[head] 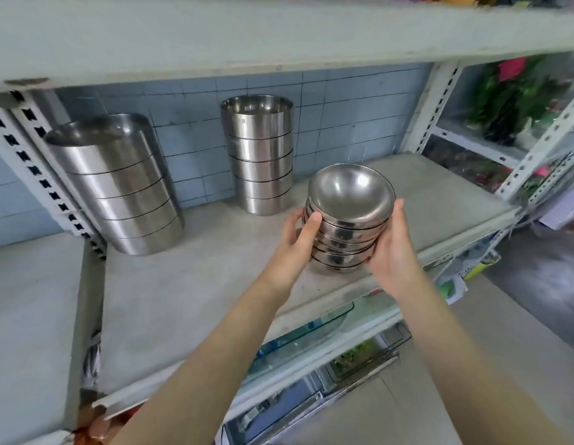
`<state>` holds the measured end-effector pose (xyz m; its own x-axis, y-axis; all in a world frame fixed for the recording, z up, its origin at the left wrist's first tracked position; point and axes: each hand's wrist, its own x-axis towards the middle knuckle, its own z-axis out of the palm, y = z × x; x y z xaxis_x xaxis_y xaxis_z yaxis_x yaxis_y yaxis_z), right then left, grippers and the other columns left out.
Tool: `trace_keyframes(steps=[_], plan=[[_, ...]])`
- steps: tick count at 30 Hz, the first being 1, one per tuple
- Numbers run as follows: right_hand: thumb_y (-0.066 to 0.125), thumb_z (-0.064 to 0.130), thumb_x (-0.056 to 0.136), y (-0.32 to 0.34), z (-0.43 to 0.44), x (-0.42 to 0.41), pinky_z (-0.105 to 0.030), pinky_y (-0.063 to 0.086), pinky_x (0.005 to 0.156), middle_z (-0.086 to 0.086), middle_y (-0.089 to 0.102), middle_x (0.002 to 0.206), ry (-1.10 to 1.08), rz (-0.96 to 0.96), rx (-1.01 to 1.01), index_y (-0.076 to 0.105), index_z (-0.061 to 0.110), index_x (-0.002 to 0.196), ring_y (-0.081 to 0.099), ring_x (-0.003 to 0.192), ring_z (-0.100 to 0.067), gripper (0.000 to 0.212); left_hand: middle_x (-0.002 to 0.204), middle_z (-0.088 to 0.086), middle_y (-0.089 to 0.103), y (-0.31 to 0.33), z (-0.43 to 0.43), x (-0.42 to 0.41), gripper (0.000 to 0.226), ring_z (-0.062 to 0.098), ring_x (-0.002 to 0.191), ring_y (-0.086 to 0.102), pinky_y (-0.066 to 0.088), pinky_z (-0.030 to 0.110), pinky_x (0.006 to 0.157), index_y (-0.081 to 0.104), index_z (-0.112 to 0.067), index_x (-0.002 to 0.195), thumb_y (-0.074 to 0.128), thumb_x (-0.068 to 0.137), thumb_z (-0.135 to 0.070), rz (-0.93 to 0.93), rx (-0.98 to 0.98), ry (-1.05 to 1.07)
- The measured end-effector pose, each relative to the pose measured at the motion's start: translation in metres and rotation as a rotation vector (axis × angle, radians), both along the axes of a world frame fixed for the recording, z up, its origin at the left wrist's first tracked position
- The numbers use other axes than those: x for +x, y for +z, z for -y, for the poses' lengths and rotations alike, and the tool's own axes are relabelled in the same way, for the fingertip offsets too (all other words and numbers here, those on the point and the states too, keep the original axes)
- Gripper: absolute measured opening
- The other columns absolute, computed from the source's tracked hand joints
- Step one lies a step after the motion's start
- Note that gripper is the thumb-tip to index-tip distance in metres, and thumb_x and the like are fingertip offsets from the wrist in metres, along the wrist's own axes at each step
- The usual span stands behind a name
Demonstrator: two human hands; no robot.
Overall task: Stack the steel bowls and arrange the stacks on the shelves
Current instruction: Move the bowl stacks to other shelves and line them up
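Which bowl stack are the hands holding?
The rightmost stack of shallow bowls, between left hand and right hand; taller left stack and middle stack stand untouched.

Front left: the shelf (195, 293) is lying open from its front edge up to the stacks, giving wide room for a hand.
Left corner: the large bowl stack (118, 187) is standing just beside the slotted post (38, 175) and closing that side.
Back middle: the second bowl stack (263, 162) is standing near the tiled wall (343, 123).
Between stacks: an open strip is running back to the wall.
Front right: the left hand (295, 239) and the right hand (391, 248) are gripping the small bowl stack (346, 226), filling this place.
Behind it: open surface is reaching to the right post (436, 104).
Above: the upper shelf board (279, 36) is limiting the height.
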<state>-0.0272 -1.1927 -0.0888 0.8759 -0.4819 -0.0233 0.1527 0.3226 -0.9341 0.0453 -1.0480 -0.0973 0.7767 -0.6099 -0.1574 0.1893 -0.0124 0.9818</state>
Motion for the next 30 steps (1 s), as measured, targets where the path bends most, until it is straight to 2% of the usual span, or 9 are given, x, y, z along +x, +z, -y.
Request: trace_keyframes(steps=[2,4,8,12,16,20,25,27,30], plan=[[0.022,0.062,0.100,-0.005,0.020,0.014,-0.045,0.034,0.119,-0.004,0.059,0.143,0.018,0.023,0.020,0.048,0.019,0.146,0.054,0.133,-0.018,0.067,0.118,-0.020,0.057,0.000,0.018,0.010,0.059,-0.001,0.112,0.056,0.039,0.040,0.112,0.031,-0.038,0.146,0.046,0.094,-0.060,-0.001,0.021,0.032],[0.020,0.060,0.102,-0.009,0.044,0.030,-0.045,0.033,0.119,-0.005,0.059,0.143,0.049,0.049,0.017,0.049,0.019,0.144,0.054,0.134,-0.019,0.066,0.116,-0.019,0.057,0.001,0.039,0.020,0.054,-0.004,0.109,0.055,0.040,0.039,0.112,0.035,-0.036,0.142,0.049,0.094,-0.059,0.006,0.014,0.067],[0.018,0.060,0.102,-0.011,0.096,0.068,-0.046,0.031,0.119,-0.008,0.056,0.145,0.162,0.083,0.000,0.045,0.015,0.148,0.050,0.137,-0.022,0.069,0.136,-0.014,0.050,-0.001,0.085,0.037,0.090,0.008,0.128,0.049,0.036,0.040,0.114,0.030,-0.043,0.146,0.054,0.067,-0.080,-0.001,0.022,0.178],[0.029,0.065,0.097,-0.009,0.145,0.108,-0.048,0.029,0.121,-0.008,0.056,0.146,0.257,0.021,-0.002,0.044,0.015,0.149,0.051,0.137,-0.022,0.074,0.149,-0.007,0.043,-0.003,0.132,0.058,0.081,0.012,0.133,0.046,0.036,0.040,0.114,0.025,-0.037,0.152,0.054,0.083,-0.069,-0.055,-0.043,0.309],[0.024,0.062,0.101,-0.009,0.179,0.144,-0.046,0.030,0.121,-0.009,0.057,0.145,0.352,0.002,0.000,0.045,0.015,0.148,0.052,0.136,-0.022,0.070,0.151,-0.008,0.041,-0.005,0.168,0.080,0.095,0.012,0.133,0.046,0.037,0.039,0.113,0.024,-0.037,0.153,0.055,0.070,-0.074,-0.066,-0.077,0.409],[0.023,0.064,0.100,-0.010,0.202,0.174,-0.047,0.029,0.121,-0.009,0.057,0.145,0.463,-0.023,0.000,0.046,0.016,0.148,0.052,0.136,-0.023,0.072,0.152,-0.008,0.038,-0.010,0.188,0.098,0.080,0.014,0.134,0.044,0.038,0.035,0.111,0.022,-0.033,0.154,0.051,0.088,-0.067,-0.057,-0.075,0.491],[0.026,0.069,0.096,-0.009,0.212,0.196,-0.048,0.028,0.121,-0.011,0.054,0.148,0.539,-0.041,-0.006,0.044,0.016,0.150,0.050,0.138,-0.026,0.077,0.148,-0.007,0.044,-0.010,0.199,0.116,0.082,0.012,0.131,0.048,0.039,0.036,0.111,0.028,-0.031,0.152,0.049,0.084,-0.072,-0.051,-0.029,0.550],[0.027,0.070,0.096,-0.011,0.212,0.202,-0.048,0.028,0.121,-0.011,0.053,0.148,0.557,-0.047,-0.003,0.044,0.016,0.150,0.050,0.138,-0.025,0.078,0.141,-0.007,0.050,-0.009,0.201,0.121,0.071,0.008,0.123,0.053,0.043,0.031,0.104,0.033,-0.029,0.148,0.046,0.091,-0.067,-0.047,-0.021,0.569],[0.029,0.071,0.095,-0.011,0.213,0.209,-0.048,0.028,0.121,-0.009,0.054,0.148,0.567,-0.055,-0.009,0.045,0.018,0.149,0.051,0.137,-0.025,0.077,0.117,-0.007,0.061,-0.006,0.203,0.128,0.042,0.005,0.100,0.060,0.049,0.023,0.085,0.050,-0.031,0.124,0.042,0.096,-0.061,-0.047,-0.024,0.579]])
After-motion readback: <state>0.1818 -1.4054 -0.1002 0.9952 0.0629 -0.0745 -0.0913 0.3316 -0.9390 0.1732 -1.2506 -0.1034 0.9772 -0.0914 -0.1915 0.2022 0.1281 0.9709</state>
